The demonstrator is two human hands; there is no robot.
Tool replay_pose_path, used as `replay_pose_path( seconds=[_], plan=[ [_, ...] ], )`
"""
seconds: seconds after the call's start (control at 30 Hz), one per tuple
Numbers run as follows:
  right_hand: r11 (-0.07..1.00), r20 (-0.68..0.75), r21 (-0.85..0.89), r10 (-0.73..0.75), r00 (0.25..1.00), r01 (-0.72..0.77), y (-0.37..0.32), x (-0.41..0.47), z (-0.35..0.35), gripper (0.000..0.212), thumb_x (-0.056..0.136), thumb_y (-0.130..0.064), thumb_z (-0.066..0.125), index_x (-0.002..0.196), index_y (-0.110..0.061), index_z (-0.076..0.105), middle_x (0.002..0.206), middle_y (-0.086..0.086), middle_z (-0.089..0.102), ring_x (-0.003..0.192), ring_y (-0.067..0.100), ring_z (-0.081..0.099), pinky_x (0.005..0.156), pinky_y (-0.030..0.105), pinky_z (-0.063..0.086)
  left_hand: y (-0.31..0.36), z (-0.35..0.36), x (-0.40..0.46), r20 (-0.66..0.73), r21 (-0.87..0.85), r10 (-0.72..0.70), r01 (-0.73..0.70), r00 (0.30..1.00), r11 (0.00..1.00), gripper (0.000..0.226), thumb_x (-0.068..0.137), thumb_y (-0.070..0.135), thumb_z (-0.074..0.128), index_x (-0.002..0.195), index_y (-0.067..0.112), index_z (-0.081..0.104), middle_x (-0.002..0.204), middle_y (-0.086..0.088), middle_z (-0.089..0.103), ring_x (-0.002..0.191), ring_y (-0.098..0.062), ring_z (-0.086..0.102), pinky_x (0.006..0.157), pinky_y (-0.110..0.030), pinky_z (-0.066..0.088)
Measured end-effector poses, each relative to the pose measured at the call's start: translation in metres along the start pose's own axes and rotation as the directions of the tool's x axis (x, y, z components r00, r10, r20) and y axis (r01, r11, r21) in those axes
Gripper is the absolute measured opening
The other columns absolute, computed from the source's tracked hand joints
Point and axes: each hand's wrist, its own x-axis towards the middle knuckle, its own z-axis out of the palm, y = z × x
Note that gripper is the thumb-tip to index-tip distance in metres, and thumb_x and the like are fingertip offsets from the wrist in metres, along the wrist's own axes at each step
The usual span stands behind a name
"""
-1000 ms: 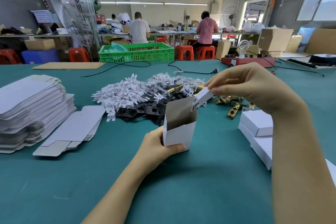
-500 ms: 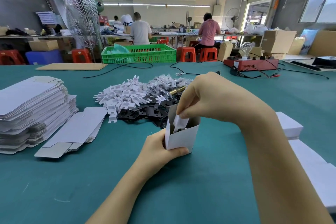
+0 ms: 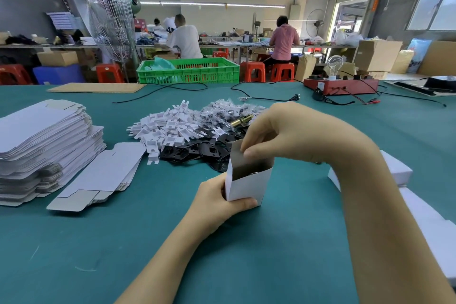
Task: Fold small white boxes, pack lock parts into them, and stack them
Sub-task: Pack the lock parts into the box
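A small white box point(image 3: 248, 186) stands upright on the green table, its top open and something dark inside. My left hand point(image 3: 217, 201) grips its lower left side. My right hand point(image 3: 278, 133) hovers over the opening, fingers curled, pinching the box's rear flap point(image 3: 237, 149) at its top edge. Behind the box lies a heap of lock parts: white plastic pieces point(image 3: 162, 128), black plates point(image 3: 197, 150), clear bagged bits and a brass cylinder point(image 3: 240, 121). Closed white boxes point(image 3: 397, 170) sit at the right, partly hidden by my right forearm.
A tall stack of flat box blanks point(image 3: 42, 145) fills the left, with more blanks point(image 3: 103, 175) fanned beside it. Cables, a red test unit point(image 3: 340, 86) with a bulb, a cardboard sheet point(image 3: 96, 87) and a green crate point(image 3: 190, 71) lie at the far edge. People sit at benches beyond.
My right hand carried a white plastic piece from above the heap into the box, then let it go and rose to the rear flap. The left hand kept its hold.
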Motion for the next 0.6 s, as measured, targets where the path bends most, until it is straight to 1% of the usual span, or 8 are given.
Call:
replay_pose_path(
  seconds=[0.07,0.13,0.23,0.37,0.43,0.5,0.6],
  plan=[
    [0.999,-0.008,0.052,0.015,1.0,-0.014,0.008,-0.006,-0.009,0.006,0.082,-0.024,0.073,0.085,-0.027,0.077,0.079,-0.012,0.074,0.076,-0.001,0.067,0.082,0.033,0.055,0.0,0.0,0.0,-0.002,0.016,0.013,-0.013,1.0,1.0,0.03,0.063,0.031,0.082,0.089,0.036,0.068,0.083,0.01,0.072,0.072,-0.002,0.062,0.066,-0.017,0.048],
    [0.994,-0.012,0.103,0.036,0.999,-0.034,0.017,-0.012,-0.016,0.005,0.082,-0.023,0.073,0.085,-0.025,0.077,0.078,-0.009,0.075,0.077,0.001,0.069,0.084,0.031,0.055,0.0,0.001,0.0,-0.004,0.032,0.022,-0.022,1.0,0.999,0.031,0.063,0.032,0.081,0.091,0.038,0.068,0.083,0.01,0.072,0.072,-0.002,0.061,0.066,-0.019,0.048],
    [0.986,-0.027,0.145,0.085,0.996,-0.08,0.032,-0.019,-0.023,0.004,0.082,-0.024,0.072,0.082,-0.024,0.076,0.075,-0.006,0.074,0.075,0.005,0.069,0.08,0.028,0.053,0.0,0.001,-0.001,-0.005,0.039,0.028,-0.028,1.0,0.999,0.031,0.064,0.031,0.082,0.09,0.041,0.069,0.083,0.014,0.073,0.073,-0.002,0.062,0.067,-0.019,0.048],
    [0.972,-0.036,0.151,0.19,0.981,-0.182,0.052,-0.019,-0.022,0.006,0.083,-0.027,0.072,0.08,-0.022,0.075,0.074,0.0,0.073,0.076,0.021,0.067,0.075,0.032,0.053,0.0,0.001,0.0,-0.035,0.017,-0.019,0.019,0.999,1.0,0.029,0.061,0.033,0.081,0.089,0.029,0.072,0.085,0.009,0.073,0.076,-0.007,0.064,0.069,-0.023,0.05],
    [0.963,-0.022,0.123,0.243,0.97,-0.239,0.061,-0.015,-0.017,0.009,0.083,-0.03,0.071,0.083,-0.022,0.074,0.075,0.001,0.073,0.076,0.023,0.066,0.074,0.033,0.054,0.001,0.0,0.001,-0.06,-0.018,-0.06,0.059,0.996,0.998,0.033,0.06,0.033,0.079,0.092,0.025,0.073,0.087,0.007,0.075,0.082,-0.011,0.068,0.074,-0.026,0.053],
    [0.952,-0.011,0.083,0.298,0.954,-0.296,0.069,-0.01,-0.012,0.012,0.084,-0.033,0.07,0.085,-0.021,0.074,0.076,0.001,0.073,0.079,0.023,0.067,0.078,0.04,0.055,0.002,-0.002,0.002,-0.113,-0.076,-0.123,0.115,0.986,0.99,0.035,0.058,0.032,0.079,0.092,0.026,0.073,0.089,0.007,0.076,0.088,-0.014,0.071,0.08,-0.035,0.056],
    [0.937,-0.004,0.082,0.342,0.94,-0.34,0.079,-0.003,-0.004,0.014,0.085,-0.036,0.069,0.086,-0.022,0.072,0.076,0.0,0.074,0.077,0.019,0.067,0.079,0.04,0.056,0.001,-0.004,0.003,-0.238,-0.218,-0.211,0.16,0.948,0.963,0.032,0.057,0.031,0.081,0.087,0.024,0.072,0.085,0.006,0.076,0.083,-0.016,0.072,0.079,-0.04,0.058]
  ],
)
